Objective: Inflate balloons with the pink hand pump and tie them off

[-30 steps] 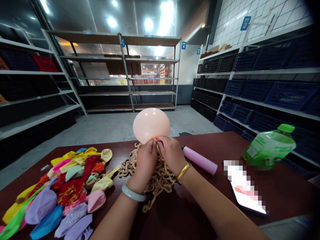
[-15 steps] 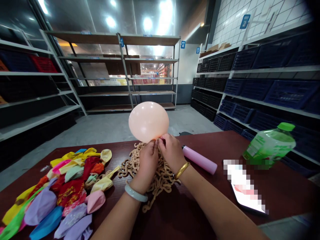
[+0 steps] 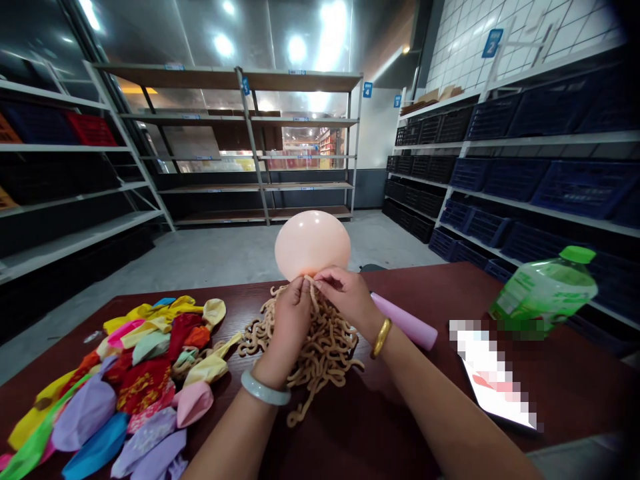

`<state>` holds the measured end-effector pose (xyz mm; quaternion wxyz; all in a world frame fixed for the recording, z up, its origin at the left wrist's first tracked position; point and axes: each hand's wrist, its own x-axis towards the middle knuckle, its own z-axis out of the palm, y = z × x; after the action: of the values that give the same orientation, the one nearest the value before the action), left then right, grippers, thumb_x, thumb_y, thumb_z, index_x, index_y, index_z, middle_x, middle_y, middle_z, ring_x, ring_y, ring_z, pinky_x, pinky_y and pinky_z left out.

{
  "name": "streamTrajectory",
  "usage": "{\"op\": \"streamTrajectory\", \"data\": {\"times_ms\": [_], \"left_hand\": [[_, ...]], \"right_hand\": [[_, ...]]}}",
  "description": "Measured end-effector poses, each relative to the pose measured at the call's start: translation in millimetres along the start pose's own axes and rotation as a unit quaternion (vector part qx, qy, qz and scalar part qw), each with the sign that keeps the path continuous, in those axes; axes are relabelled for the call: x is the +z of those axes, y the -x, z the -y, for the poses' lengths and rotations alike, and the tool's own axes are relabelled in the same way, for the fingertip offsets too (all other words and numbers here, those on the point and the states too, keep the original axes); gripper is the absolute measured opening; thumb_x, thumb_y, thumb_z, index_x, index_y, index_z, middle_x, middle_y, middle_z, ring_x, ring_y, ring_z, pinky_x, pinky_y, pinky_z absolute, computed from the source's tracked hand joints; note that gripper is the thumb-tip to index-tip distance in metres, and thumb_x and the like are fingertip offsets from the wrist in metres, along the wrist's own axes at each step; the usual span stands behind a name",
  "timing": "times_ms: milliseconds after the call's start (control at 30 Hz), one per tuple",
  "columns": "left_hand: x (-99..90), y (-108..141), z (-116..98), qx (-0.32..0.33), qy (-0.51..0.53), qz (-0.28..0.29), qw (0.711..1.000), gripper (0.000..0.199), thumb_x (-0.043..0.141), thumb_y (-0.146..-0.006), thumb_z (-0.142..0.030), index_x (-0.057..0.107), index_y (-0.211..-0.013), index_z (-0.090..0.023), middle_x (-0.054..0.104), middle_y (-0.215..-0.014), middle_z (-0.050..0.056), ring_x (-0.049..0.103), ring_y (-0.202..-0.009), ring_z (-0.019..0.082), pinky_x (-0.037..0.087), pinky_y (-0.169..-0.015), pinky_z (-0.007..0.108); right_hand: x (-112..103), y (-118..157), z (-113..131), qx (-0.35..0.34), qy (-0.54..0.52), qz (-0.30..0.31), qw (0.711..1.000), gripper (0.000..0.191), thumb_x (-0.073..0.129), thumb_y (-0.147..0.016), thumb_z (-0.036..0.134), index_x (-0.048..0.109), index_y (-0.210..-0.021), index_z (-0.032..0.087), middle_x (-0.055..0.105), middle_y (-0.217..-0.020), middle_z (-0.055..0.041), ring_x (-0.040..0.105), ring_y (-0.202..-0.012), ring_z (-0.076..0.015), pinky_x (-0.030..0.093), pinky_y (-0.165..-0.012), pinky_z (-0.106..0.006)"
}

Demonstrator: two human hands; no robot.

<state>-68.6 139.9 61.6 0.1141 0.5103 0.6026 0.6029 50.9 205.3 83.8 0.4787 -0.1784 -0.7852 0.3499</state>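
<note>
Near the table's far edge (image 3: pixel 245 291), the left hand (image 3: pixel 291 317) pinches the balloon (image 3: pixel 313 243).

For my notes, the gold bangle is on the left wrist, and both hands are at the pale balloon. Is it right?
One mistake: the head view shows the gold bangle on the right wrist; both hands are at the pale balloon.

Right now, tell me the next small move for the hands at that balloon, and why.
Probably firm up the left hand's pinch beneath the inflated peach balloon before the right hand moves off: both hands gather at the balloon's base, and they hide whether its neck is tied.
</note>
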Motion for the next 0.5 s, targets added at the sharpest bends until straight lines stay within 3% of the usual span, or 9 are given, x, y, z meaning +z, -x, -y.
{"op": "streamTrajectory", "data": {"times_ms": [200, 500], "left_hand": [[3.7, 1.2, -3.5, -0.023, 0.033, 0.029, 0.999, 0.026, 0.045, -0.091, -0.036, 0.062, -0.085, -0.016, 0.066, -0.082, 0.005, 0.058, -0.075, 0.017, 0.045, -0.070, 0.027], [2.6, 0.2, -2.0, -0.027, 0.036, 0.053, 0.998, 0.028, 0.045, -0.090, -0.038, 0.062, -0.085, -0.016, 0.066, -0.083, 0.006, 0.058, -0.078, 0.018, 0.046, -0.073, 0.029]], "right_hand": [[-2.9, -2.3, -3.1, 0.030, -0.040, 0.022, 0.999, 0.010, 0.064, -0.083, 0.025, 0.069, -0.088, 0.019, 0.070, -0.086, -0.0013, 0.062, -0.076, -0.0135, 0.048, -0.070, -0.025], [-9.7, -4.0, 5.9, 0.001, 0.083, 0.057, 0.995, 0.008, 0.059, -0.081, 0.013, 0.059, -0.076, 0.019, 0.061, -0.081, 0.0004, 0.056, -0.079, -0.0138, 0.044, -0.075, -0.026]]}}
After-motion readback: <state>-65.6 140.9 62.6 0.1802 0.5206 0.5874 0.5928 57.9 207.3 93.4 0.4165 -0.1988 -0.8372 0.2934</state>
